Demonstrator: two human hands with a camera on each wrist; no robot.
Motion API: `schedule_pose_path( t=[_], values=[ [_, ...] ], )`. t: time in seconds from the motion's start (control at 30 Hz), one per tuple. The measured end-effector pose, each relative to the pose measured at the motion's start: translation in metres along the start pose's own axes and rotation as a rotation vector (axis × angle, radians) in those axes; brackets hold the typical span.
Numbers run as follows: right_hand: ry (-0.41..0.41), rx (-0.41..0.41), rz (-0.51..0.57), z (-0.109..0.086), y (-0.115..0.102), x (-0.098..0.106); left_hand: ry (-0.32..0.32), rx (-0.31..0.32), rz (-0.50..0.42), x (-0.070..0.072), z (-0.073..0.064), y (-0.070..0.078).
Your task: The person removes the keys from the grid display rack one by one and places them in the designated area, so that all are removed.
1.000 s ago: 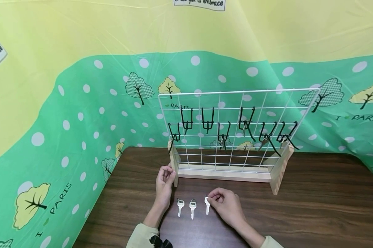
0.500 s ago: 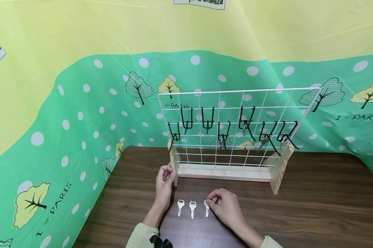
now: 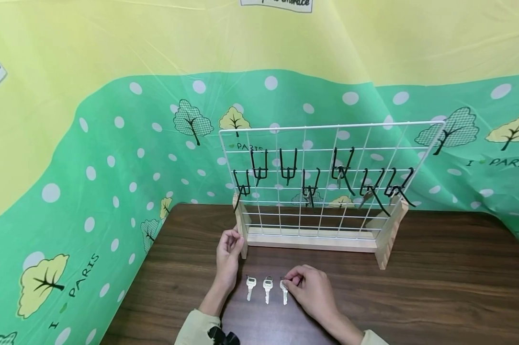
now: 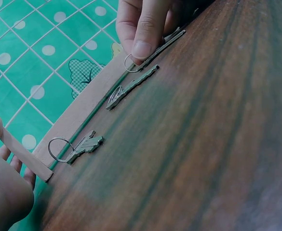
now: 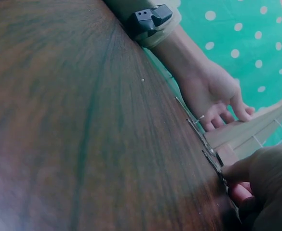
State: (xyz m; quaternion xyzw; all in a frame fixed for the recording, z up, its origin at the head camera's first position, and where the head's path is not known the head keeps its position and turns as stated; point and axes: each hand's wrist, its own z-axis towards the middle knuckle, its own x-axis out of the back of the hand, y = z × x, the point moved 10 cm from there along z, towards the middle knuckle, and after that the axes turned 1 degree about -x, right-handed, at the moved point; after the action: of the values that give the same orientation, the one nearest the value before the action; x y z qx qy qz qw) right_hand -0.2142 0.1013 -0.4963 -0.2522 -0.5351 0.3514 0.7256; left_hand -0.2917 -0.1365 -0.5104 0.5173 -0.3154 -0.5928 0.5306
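Three silver keys lie in a row on the dark wooden table: a left key, a middle key and a right key. Small rings on their heads show in the left wrist view, as on the left key. Thumb and fingers of my right hand pinch the right key by its head, its blade pointing toward me. My left hand grips the left wooden end of the rack, thumb in front. In the right wrist view, the right hand hides part of its key.
Several black hooks hang on the white wire grid. Keys hang from some right-hand hooks, one being a hanging key. Behind stands a green and yellow patterned cloth. Brown tabletop extends to the right.
My right hand has shifted a little left and toward me with the right key, bringing it nearer the middle key. The left hand stays on the rack.
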Motion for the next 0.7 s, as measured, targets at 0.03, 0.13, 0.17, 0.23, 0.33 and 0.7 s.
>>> schedule_pose_path(
  t=[0.03,0.13,0.17,0.23,0.33,0.7],
  values=[
    [0.001,0.0,-0.001,0.0001,0.0,0.0,0.001,0.003,-0.004,0.0001,0.0002,0.0],
    [0.0,-0.001,-0.002,0.0002,0.0001,-0.0001,0.0,0.003,-0.009,0.0,0.0004,-0.0001],
    [-0.001,-0.002,-0.001,0.0002,0.0003,-0.0002,0.0,0.003,-0.01,0.0001,0.0004,-0.0001],
    [-0.004,-0.004,0.006,0.0004,0.0008,-0.0004,-0.001,0.001,-0.012,0.0,0.0005,0.0],
    [-0.006,-0.008,0.022,0.0009,0.0019,-0.0003,-0.004,-0.004,-0.01,-0.0005,0.0007,0.0006],
    [-0.028,-0.046,0.091,0.0018,0.0064,-0.0004,0.003,0.003,0.003,0.0003,0.0002,0.0]
  ],
)
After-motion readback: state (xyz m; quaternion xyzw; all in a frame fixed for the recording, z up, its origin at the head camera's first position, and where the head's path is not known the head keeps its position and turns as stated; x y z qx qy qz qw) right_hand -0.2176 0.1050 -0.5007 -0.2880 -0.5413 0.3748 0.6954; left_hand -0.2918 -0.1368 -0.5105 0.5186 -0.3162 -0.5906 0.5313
